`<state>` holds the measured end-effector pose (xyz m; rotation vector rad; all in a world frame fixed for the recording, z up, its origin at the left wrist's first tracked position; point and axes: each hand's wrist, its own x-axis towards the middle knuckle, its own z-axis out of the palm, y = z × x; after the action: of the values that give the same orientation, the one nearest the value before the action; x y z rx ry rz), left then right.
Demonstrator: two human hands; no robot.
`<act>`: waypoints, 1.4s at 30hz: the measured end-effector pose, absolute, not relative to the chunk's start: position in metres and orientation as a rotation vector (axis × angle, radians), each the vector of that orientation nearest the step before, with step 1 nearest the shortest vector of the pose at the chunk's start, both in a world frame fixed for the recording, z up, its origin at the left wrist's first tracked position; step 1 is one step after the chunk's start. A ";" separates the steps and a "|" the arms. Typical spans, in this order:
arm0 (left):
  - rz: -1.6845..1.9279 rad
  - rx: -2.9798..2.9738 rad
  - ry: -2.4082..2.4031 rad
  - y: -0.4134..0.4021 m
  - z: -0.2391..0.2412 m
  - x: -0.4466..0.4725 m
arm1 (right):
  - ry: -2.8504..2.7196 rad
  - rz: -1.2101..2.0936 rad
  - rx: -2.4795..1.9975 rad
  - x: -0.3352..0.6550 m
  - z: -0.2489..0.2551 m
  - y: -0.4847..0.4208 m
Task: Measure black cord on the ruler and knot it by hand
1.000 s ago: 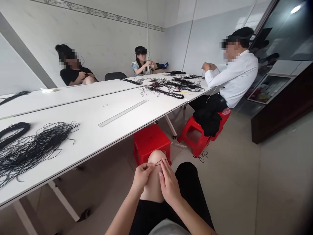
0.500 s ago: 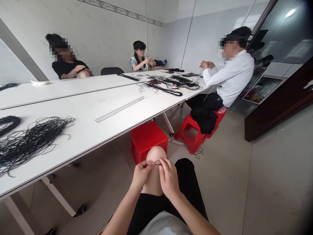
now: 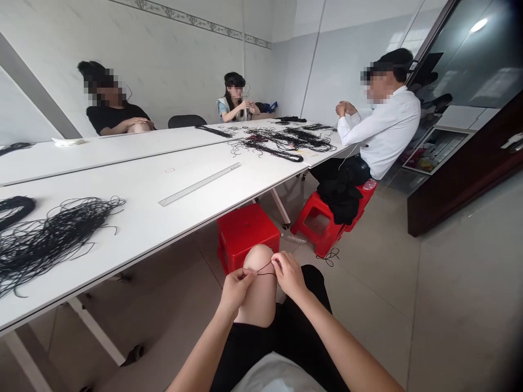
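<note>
A thin black cord (image 3: 265, 267) stretches between my two hands, just over a bare knee (image 3: 258, 256). My left hand (image 3: 237, 288) pinches one part of it between thumb and forefinger. To the right, my right hand (image 3: 288, 272) grips another part, its fingertips pressed together a little higher than the left ones. Two strands fan out from the left fingertips toward the right hand, forming a narrow loop. The cord's ends are too small to make out.
A white table (image 3: 134, 179) runs along the left, bearing a clear ruler (image 3: 200, 184), a tangle of black cords (image 3: 61, 234) and more black cord bundles (image 3: 294, 139). A red stool (image 3: 248, 226) stands before my knee. Several people sit around the table.
My right hand has moved slightly right and up, its fingers going from spread to pinched. The strands between the hands are drawn out longer. My left hand has stayed nearly still.
</note>
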<state>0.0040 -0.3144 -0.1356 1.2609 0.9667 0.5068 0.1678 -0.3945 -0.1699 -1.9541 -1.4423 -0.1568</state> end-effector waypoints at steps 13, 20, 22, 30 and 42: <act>0.546 1.131 1.032 -0.321 -0.119 -0.007 | -1.209 -0.164 -1.807 0.125 -0.165 -0.416; 0.551 1.110 0.999 -0.316 -0.126 -0.006 | -1.409 -0.195 -1.985 0.079 -0.185 -0.415; 0.547 1.104 0.988 -0.316 -0.128 -0.004 | -1.432 -0.202 -2.014 0.086 -0.186 -0.407; 0.578 1.103 0.946 -0.314 -0.134 0.009 | -1.465 -0.206 -2.068 0.100 -0.198 -0.404; 0.612 1.093 0.932 -0.298 -0.139 0.013 | -1.568 -0.112 -2.135 0.110 -0.177 -0.389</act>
<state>0.0129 -0.2984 -0.1386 1.0931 0.9324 0.6118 0.1099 -0.3894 -0.1768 -2.1347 -1.5676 -0.1118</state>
